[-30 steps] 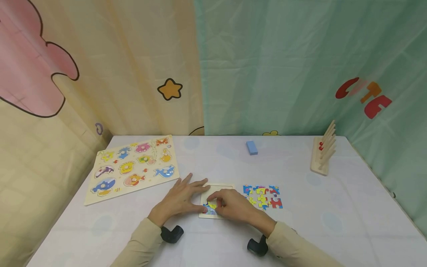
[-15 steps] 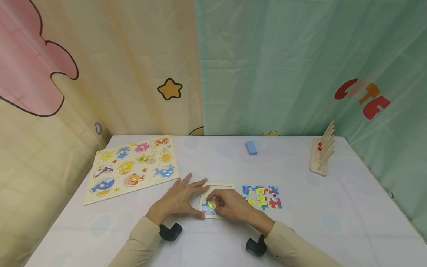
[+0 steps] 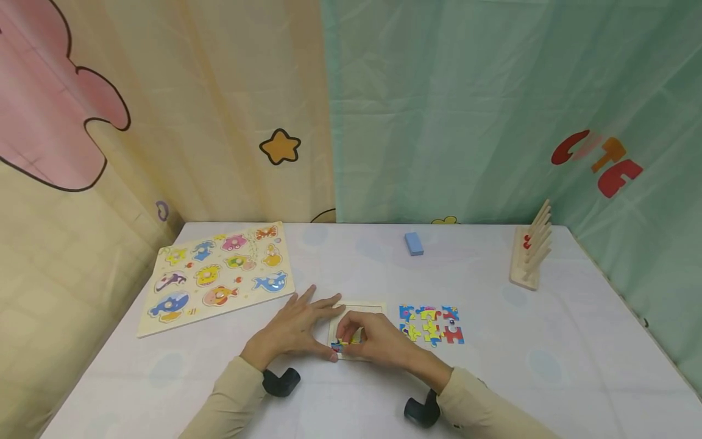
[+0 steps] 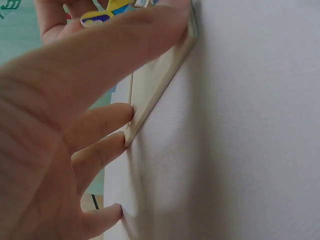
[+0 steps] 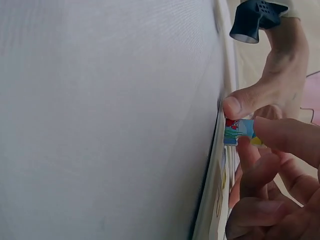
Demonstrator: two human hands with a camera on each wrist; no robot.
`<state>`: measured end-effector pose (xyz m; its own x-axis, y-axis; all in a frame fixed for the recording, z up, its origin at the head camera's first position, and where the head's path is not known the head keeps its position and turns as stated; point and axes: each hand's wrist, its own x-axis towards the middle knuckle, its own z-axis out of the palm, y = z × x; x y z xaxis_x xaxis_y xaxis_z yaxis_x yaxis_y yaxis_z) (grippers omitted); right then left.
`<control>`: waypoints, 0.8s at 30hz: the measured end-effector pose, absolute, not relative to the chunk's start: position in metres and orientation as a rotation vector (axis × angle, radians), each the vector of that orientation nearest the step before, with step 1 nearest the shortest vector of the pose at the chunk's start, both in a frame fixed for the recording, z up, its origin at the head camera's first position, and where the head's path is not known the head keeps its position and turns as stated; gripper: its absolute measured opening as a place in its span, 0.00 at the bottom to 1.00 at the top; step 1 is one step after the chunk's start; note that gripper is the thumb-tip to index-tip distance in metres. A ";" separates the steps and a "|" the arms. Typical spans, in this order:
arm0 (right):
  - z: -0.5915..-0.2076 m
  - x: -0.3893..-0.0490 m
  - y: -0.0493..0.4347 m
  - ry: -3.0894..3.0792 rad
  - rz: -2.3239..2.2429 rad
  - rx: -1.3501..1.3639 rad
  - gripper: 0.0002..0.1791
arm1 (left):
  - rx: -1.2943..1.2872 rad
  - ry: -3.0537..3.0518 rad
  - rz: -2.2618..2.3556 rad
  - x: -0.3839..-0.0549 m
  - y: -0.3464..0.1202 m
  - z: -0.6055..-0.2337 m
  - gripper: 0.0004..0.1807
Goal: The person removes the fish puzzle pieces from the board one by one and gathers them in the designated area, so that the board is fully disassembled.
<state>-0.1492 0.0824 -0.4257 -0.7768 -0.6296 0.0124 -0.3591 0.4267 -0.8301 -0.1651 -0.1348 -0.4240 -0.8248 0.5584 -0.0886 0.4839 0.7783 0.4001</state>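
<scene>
A small wooden puzzle tray (image 3: 359,303) lies near the front of the table. My left hand (image 3: 293,329) has its fingers spread along the tray's left side, thumb at the near left corner and fingertips touching the edge. Over the near left part of the tray, my right hand (image 3: 378,338) pinches a jigsaw piece (image 5: 237,131) between thumb and fingers. Blue with a red crab and green weed shows on the piece, which stands tilted up, close to the left thumb. Just right of the tray lie several loose jigsaw pieces (image 3: 431,326), coloured yellow, blue and red.
A wooden peg puzzle board (image 3: 219,274) with sea animals lies at the left. At the back stands a blue block (image 3: 414,244). Far right is a wooden stand (image 3: 525,274) with upright pegs and red beads. Curtains hang behind the table.
The jigsaw piece under my right hand has gone from lying flat in the tray to tilted up in its fingers. My right fingers have shifted slightly toward the near left corner; my left hand stays put.
</scene>
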 end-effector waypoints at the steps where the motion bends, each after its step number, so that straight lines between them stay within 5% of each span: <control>1: -0.426 -0.149 0.082 2.361 -1.290 -0.846 0.10 | 0.818 2.768 0.544 -0.165 -0.135 -0.424 0.50; 15: -0.428 -0.147 0.081 2.374 -1.438 -0.691 0.03 | 0.796 2.754 0.551 -0.164 -0.135 -0.423 0.49; 24: -0.421 -0.145 0.102 2.324 -1.476 -0.517 0.08 | 0.793 2.766 0.537 -0.164 -0.134 -0.423 0.49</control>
